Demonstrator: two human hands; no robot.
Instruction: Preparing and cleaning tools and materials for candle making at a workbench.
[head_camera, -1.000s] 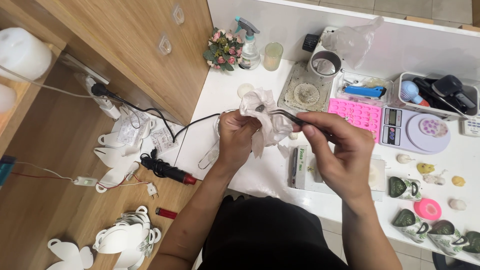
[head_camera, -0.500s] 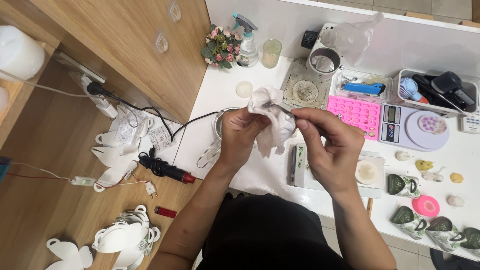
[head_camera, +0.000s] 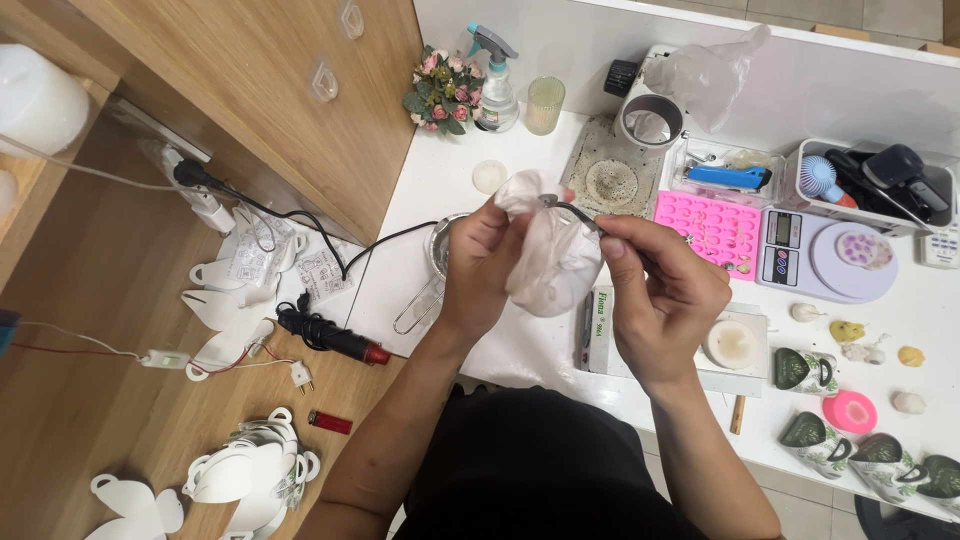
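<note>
My left hand (head_camera: 478, 272) grips a crumpled white tissue (head_camera: 548, 262) and pinches it around the tip of metal tweezers (head_camera: 572, 213). My right hand (head_camera: 668, 300) holds the tweezers by their rear end, most of which is hidden under my fingers. Both hands hover over the white table (head_camera: 440, 180), close together. Under my left hand lies a metal strainer (head_camera: 428, 290) with a wire handle, partly hidden. A flat box (head_camera: 600, 335) lies below the tissue.
A pink mould (head_camera: 715, 225), a digital scale (head_camera: 825, 258), a plastic tray (head_camera: 735, 170), a spray bottle (head_camera: 494, 85), flowers (head_camera: 442, 95), a small wax disc (head_camera: 489, 176) and patterned cups (head_camera: 815, 372) sit on the table. A black cable and a tool with a red tip (head_camera: 330, 340) lie on the wooden surface at left.
The tissue has been drawn down and wrapped around the tweezers' tip by my left hand. My right hand has shifted slightly toward the left hand.
</note>
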